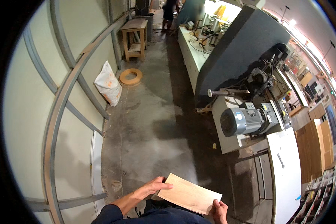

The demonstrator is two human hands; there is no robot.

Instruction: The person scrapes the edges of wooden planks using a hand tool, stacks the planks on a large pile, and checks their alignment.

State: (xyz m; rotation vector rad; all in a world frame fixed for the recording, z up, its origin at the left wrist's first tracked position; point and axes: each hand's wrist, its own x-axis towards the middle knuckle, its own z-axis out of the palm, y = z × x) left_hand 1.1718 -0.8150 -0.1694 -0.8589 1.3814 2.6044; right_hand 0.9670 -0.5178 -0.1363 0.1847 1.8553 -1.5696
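Close to my body, a flat rectangular wooden board point(190, 195) with pale grain spans the space between my two hands. My left hand point(156, 186) grips its left end, thumb on the upper face and fingers hidden beneath. At the right end, my right hand point(219, 211) is closed around the lower corner, with its thumb along the edge. The board tilts down toward the right.
A wall with metal rails point(53, 149) runs along my left. Ahead lie a white sack point(109, 84), a coil of tan banding point(126, 77) and a wooden stand point(135, 25). On the right are a machine with a grey motor point(240, 121) and a white table point(287, 179). A person point(169, 13) stands far off.
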